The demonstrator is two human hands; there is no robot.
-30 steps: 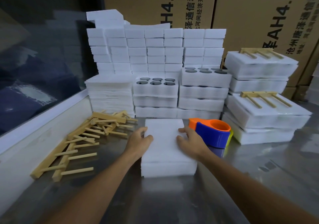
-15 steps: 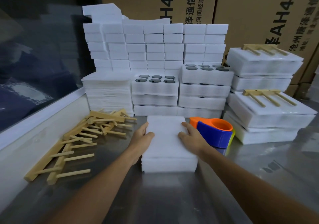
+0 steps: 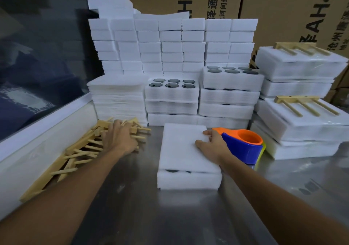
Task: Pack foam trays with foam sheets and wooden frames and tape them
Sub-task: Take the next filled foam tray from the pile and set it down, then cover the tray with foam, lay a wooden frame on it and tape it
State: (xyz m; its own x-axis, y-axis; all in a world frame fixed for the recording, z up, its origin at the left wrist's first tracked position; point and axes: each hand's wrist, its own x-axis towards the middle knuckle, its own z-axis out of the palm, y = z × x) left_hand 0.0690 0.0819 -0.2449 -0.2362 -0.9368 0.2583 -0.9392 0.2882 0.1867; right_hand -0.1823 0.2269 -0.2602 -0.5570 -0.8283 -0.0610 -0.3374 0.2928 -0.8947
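Foam tray (image 3: 188, 181) on table (image 3: 170, 216) already covered by foam sheet (image 3: 181, 146); frame and taping remain. Left hand (image 3: 119, 139) rests over wooden frames (image 3: 75, 150), grasp unclear. Right hand (image 3: 212, 144) lies flat on sheet; tape dispenser (image 3: 243, 145) untouched.

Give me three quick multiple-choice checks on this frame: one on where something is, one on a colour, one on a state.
1. Where is the left hand?
A. on the pile of wooden frames
B. on the tape dispenser
C. flat on the table

2. What colours is the tape dispenser?
A. red and white
B. orange and blue
C. all green

3. How is the foam tray in front?
A. bare, holes showing on top
B. taped, with a frame on top
C. covered by a foam sheet, no frame on it

Answers: 1 A, the fingers lie among the frames. 2 B, orange top over a blue body. 3 C, the right hand rests on a plain white sheet.
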